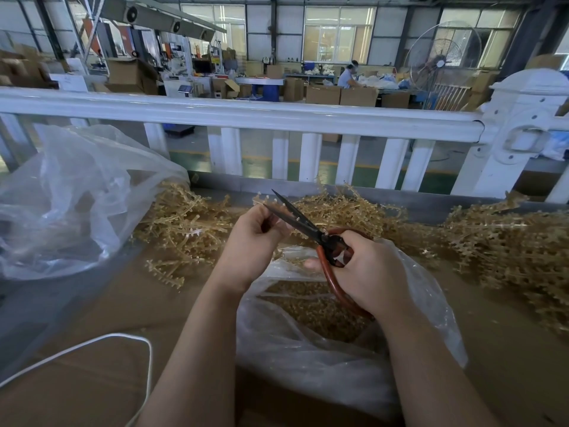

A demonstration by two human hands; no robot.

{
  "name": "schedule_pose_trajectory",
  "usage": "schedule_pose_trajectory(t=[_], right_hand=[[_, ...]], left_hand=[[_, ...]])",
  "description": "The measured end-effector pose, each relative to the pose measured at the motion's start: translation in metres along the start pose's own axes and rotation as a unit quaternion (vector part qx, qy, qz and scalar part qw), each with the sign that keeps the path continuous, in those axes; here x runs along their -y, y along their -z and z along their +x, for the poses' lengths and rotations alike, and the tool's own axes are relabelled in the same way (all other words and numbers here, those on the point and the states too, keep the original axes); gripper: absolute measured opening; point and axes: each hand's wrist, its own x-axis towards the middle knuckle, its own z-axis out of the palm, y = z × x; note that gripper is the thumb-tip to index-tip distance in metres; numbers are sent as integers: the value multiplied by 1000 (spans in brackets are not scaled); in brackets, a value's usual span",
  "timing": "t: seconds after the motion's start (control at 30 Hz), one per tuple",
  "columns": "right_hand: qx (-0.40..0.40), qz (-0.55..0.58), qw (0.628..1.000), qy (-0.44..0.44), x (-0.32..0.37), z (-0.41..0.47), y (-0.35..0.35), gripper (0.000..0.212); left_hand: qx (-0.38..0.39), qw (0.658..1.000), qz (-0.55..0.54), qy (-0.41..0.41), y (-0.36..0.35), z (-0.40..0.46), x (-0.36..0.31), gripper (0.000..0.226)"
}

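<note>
1. Holding entry: left hand (pixel 255 238), fingers curled and pinching a tan toothed strip (pixel 260 200). The strip's end stands out above the knuckles, over the far part of the table.
2. Right hand (pixel 366 272), wrapped round the red-brown loop handles of the scissors (pixel 323 238). The dark blades are parted, points aimed up and left, and the strip's end lies at their tips.
3. Clear bag (pixel 308 359), mouth open directly under both hands and holding small tan cut pieces. Its near edge sags toward the person, and both forearms cross above it.
4. Heap of tan strips (pixel 191 223), spread behind and left of the hands, with loose pieces trailing onto the cardboard sheet (pixel 92 392).
5. Second, larger heap (pixel 508 245), along the right side, reaching the table's far edge and close to the right wrist.
6. Large crumpled clear bag (pixel 77 195), at far left, well apart from the hands.
7. White cord (pixel 101 340), looped on the cardboard at near left, beside the left forearm.
8. Grey metal lip (pixel 400 197), bounding the table's far edge, with a white railing (pixel 246 115) just beyond it.
9. Open room: bare cardboard between the cord, the left heap and the left forearm.
</note>
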Motion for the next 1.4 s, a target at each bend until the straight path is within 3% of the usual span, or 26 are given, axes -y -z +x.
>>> schedule_pose_trajectory(t=[0.2, 0.43, 0.5, 0.63, 0.93, 1.4], right_hand=[[-11, 6, 1000, 10, 1, -2, 0, 74], [-5, 27, 1000, 0, 3, -4, 0, 59], [-5, 30, 1000, -4, 2, -4, 0, 59], [-1, 21, 1000, 5, 2, -4, 0, 57], [13, 26, 1000, -7, 2, -1, 0, 77], [15, 54, 998, 6, 1, -3, 1, 53]], left_hand=[[7, 1000, -22, 6, 1, 1, 0, 4], [10, 999, -48, 13, 1, 1, 3, 11], [13, 998, -54, 15, 1, 1, 1, 19], [11, 998, -55, 16, 0, 1, 1, 12], [41, 999, -28, -6, -1, -2, -4, 10], [114, 991, -69, 19, -1, -2, 2, 20]])
